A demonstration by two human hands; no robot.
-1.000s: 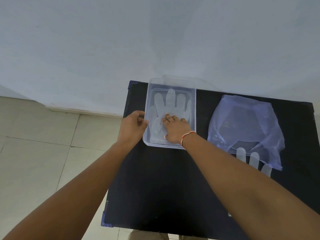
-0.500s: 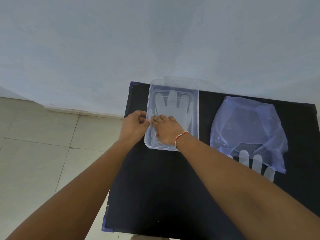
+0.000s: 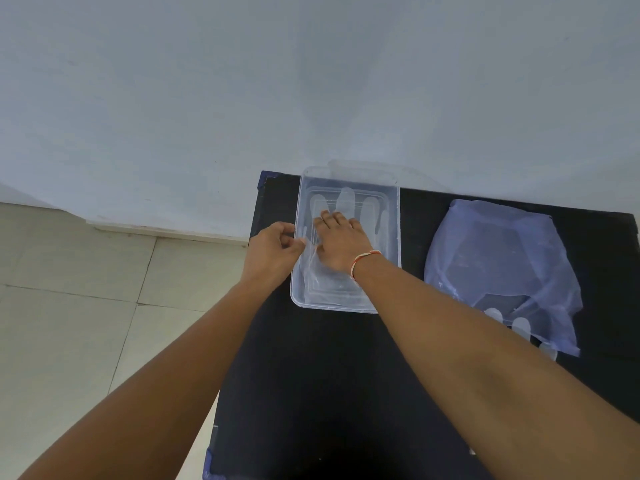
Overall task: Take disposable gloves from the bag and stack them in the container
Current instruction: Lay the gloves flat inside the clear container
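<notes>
A clear rectangular container [image 3: 394,216] stands at the back left of the black table. A translucent disposable glove [image 3: 346,202] lies flat inside it, fingers pointing to the wall. My right hand [image 3: 341,244] rests palm down on the glove, fingers spread flat. My left hand [image 3: 273,249] pinches the container's left rim, and may also hold the glove's edge there. To the right lies a bluish plastic bag [image 3: 502,258], with several glove fingers [image 3: 519,325] sticking out of its near opening.
The black table [image 3: 311,393] stands against a pale wall. Its left edge drops to a tiled floor [image 3: 86,306]. A clear lid [image 3: 363,167] seems to lean behind the container.
My right hand has slid across the glove, first to the left, then toward the glove's fingers at the far end. The left hand has kept its place at the rim.
</notes>
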